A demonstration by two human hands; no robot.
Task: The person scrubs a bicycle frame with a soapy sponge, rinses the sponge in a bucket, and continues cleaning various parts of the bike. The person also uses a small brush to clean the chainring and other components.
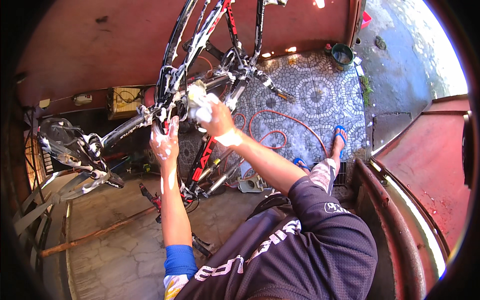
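Note:
A black bicycle frame with red lettering (202,162) fills the upper left, streaked with white foam. My left hand (165,140), wet with suds, is closed round the frame where the seat post (122,131) meets it. Just to the right, my right hand (219,120) presses a foam-covered sponge (198,97) near the frame tubes; foam hides much of the sponge and the fingertips. The foamy saddle (62,140) juts out to the left. Beyond my right hand are the crank and a pedal (285,95).
An orange hose (290,114) loops over the patterned tile floor (320,95), where suds lie. A dark green bucket (342,56) stands at the far right. A red metal wall (125,40) rises behind the bicycle. A rusty rail (395,230) runs along my right side.

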